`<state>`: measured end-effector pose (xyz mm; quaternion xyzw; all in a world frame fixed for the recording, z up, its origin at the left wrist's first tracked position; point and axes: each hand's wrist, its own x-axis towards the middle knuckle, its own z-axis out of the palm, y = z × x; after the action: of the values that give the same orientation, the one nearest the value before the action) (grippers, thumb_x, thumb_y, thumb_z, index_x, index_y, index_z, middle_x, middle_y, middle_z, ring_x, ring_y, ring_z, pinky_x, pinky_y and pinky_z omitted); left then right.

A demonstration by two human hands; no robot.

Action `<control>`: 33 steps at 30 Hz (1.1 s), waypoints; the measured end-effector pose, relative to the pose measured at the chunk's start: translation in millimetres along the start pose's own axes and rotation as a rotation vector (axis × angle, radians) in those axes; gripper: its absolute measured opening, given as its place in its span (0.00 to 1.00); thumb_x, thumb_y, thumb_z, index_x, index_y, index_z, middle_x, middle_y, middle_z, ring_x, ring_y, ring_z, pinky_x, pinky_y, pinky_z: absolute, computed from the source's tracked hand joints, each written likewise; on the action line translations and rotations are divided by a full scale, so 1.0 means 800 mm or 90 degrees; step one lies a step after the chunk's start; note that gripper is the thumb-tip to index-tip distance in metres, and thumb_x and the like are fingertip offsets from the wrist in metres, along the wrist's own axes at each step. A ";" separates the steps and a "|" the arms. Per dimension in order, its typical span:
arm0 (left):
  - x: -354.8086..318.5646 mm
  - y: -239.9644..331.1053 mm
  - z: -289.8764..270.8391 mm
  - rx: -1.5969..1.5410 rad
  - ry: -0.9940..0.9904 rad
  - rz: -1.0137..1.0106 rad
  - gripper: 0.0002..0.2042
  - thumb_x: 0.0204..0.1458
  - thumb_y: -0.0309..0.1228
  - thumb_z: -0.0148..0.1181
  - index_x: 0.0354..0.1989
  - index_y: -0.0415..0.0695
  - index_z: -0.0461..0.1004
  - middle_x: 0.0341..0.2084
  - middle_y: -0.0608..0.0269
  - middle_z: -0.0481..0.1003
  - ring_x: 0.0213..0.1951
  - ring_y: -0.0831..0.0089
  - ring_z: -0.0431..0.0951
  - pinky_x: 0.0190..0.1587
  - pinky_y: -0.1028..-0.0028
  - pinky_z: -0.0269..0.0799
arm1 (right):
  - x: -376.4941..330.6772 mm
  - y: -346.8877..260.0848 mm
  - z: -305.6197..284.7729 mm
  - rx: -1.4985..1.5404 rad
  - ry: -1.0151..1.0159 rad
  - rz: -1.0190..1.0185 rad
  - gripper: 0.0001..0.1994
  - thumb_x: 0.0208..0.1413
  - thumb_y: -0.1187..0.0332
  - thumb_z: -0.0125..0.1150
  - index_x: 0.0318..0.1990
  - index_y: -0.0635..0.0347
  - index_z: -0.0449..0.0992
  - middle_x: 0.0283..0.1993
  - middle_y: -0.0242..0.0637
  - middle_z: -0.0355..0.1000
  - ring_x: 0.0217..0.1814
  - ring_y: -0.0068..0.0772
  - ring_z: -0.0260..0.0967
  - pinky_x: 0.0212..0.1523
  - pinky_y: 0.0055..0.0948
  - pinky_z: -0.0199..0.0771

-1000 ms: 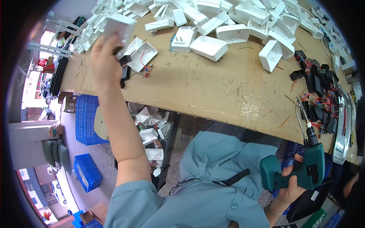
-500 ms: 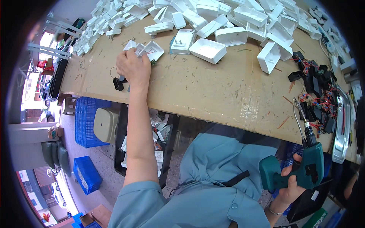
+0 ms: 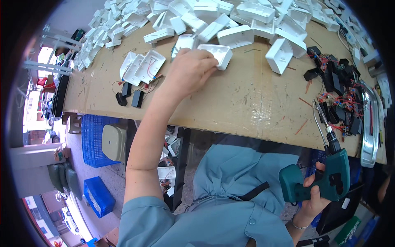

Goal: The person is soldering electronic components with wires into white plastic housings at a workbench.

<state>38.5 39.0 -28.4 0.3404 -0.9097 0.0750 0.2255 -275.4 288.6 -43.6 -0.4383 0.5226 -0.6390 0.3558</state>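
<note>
My left hand reaches over the table, its fingers closed at the near left side of an open white plastic case. Its fingertips are partly hidden. A white plug case lies just behind that hand. To its left are several white case shells side by side, with thin red wires and small black boxes in front of them. At the lower right, my right hand is wrapped round the handle of a green soldering gun, its metal tip pointing up toward the table's edge.
A heap of white plastic cases covers the table's far side. Black boxes with red wires are piled at the right beside a metal tray. Below the table stand a dark bin, a beige stool and blue crates.
My left hand has moved right, from the white shells at the left to the open white case. The shells and their wires now show. My right hand still holds the soldering gun.
</note>
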 end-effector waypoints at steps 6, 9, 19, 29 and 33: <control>0.003 0.092 0.031 -0.016 0.109 0.078 0.08 0.37 0.24 0.57 0.29 0.42 0.72 0.28 0.63 0.71 0.27 0.68 0.72 0.31 0.70 0.66 | 0.004 0.006 0.003 0.022 0.038 0.023 0.35 0.45 0.62 0.64 0.57 0.69 0.53 0.48 0.53 0.64 0.27 0.25 0.65 0.25 0.21 0.68; 0.020 0.138 0.050 -0.013 0.161 0.133 0.08 0.34 0.27 0.55 0.26 0.41 0.71 0.25 0.64 0.68 0.26 0.71 0.69 0.28 0.74 0.64 | 0.003 0.004 0.001 0.036 0.044 0.025 0.36 0.45 0.63 0.65 0.57 0.69 0.53 0.49 0.53 0.64 0.27 0.26 0.66 0.26 0.22 0.68; 0.041 0.182 0.056 -0.040 0.117 0.190 0.09 0.32 0.28 0.52 0.26 0.41 0.71 0.23 0.65 0.66 0.25 0.73 0.66 0.28 0.75 0.61 | -0.011 0.005 -0.026 0.105 0.119 -0.014 0.30 0.43 0.71 0.62 0.54 0.72 0.56 0.47 0.53 0.66 0.28 0.27 0.68 0.27 0.23 0.70; 0.189 0.176 0.056 -0.102 0.081 0.345 0.08 0.38 0.25 0.53 0.29 0.41 0.72 0.29 0.60 0.71 0.31 0.67 0.72 0.33 0.70 0.65 | -0.014 0.005 -0.057 0.092 0.131 -0.054 0.33 0.47 0.66 0.62 0.57 0.69 0.52 0.49 0.54 0.62 0.28 0.26 0.66 0.25 0.22 0.69; 0.218 0.194 0.097 -0.122 -0.262 0.310 0.08 0.41 0.25 0.54 0.32 0.40 0.70 0.31 0.56 0.72 0.34 0.61 0.74 0.36 0.67 0.70 | -0.021 0.002 -0.066 0.093 0.167 -0.055 0.33 0.47 0.65 0.62 0.56 0.70 0.52 0.49 0.54 0.62 0.28 0.26 0.66 0.25 0.22 0.69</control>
<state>-207.0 31.7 -13.9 0.0983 -0.9938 -0.0298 0.0433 -318.6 322.7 -52.2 -0.3463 0.4974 -0.7415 0.2877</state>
